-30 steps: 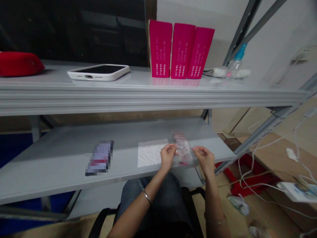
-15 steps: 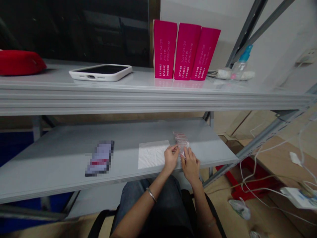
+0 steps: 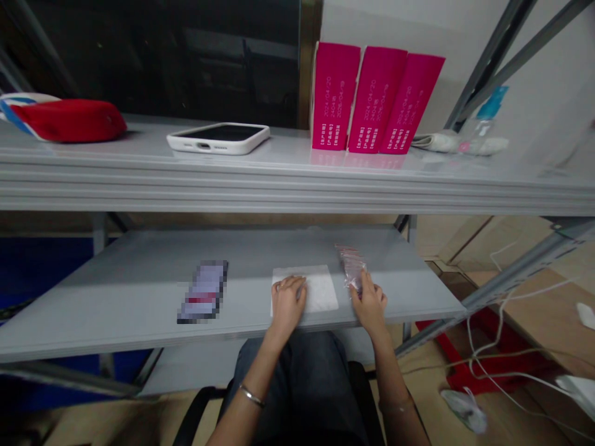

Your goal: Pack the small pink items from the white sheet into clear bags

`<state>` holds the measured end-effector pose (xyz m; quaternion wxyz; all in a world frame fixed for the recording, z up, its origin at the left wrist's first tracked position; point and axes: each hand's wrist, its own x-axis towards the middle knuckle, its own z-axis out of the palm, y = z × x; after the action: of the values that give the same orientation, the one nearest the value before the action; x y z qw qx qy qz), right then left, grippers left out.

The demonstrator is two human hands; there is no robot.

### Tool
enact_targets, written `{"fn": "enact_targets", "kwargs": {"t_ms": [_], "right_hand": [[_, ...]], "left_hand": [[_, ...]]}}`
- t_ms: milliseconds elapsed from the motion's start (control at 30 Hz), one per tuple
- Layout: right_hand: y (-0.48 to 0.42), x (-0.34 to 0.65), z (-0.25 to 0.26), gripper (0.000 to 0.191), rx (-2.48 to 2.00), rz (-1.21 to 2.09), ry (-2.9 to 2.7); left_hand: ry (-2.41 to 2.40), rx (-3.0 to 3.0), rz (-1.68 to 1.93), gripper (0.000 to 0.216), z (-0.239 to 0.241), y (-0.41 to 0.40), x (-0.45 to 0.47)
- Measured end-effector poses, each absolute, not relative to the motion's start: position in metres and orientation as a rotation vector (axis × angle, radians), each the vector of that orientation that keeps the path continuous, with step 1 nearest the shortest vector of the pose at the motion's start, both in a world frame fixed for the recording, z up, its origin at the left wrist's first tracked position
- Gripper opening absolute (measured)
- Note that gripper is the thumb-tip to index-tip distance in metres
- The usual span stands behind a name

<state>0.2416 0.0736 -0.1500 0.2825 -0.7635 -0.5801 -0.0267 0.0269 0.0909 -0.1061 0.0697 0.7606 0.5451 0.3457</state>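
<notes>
My left hand [image 3: 288, 300] is over the left part of a flat white plastic sheet or bag [image 3: 321, 291]. Its fingers are bent and close together; whatever they pinch is too small to make out. To the right, my right hand [image 3: 370, 303] has thumb and forefinger on the near end of a fanned row of small clear packets [image 3: 352, 260] with reddish edges. Its fingertips partly hide that end.
A phone [image 3: 204, 291] with a blurred screen lies left on the lower shelf [image 3: 139, 285]. Above, the upper shelf [image 3: 288, 167] holds a white-cased phone [image 3: 218, 137], pink boxes [image 3: 334, 96], a red pouch [image 3: 74, 121] and a spray bottle [image 3: 481, 127].
My left hand has moved left from the packets onto the white sheet. My right hand stays at the packets' near end, its fingers shifted slightly. The view has swung left.
</notes>
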Motion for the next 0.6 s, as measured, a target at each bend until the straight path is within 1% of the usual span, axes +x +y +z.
{"fn": "enact_targets", "kwargs": {"t_ms": [133, 267, 500, 600], "right_hand": [[0.075, 0.245, -0.148, 0.06, -2.032, -0.011, -1.498], [0.086, 0.25, -0.134, 0.06, -2.017, 0.006, -1.481], [0.146, 0.253, -0.098, 0.047, -1.866, -0.131, -1.578], [0.182, 0.253, -0.087, 0.041, -1.849, -0.115, -1.647]], "left_hand": [[1.656, 2.29, 1.056, 0.027, -0.108, 0.094, 0.008], [1.696, 2.253, 1.12, 0.028, -0.111, 0.104, -0.008], [1.743, 2.22, 1.178, 0.027, -0.117, 0.112, -0.02], [1.717, 2.25, 1.158, 0.027, -0.115, 0.112, -0.019]]}}
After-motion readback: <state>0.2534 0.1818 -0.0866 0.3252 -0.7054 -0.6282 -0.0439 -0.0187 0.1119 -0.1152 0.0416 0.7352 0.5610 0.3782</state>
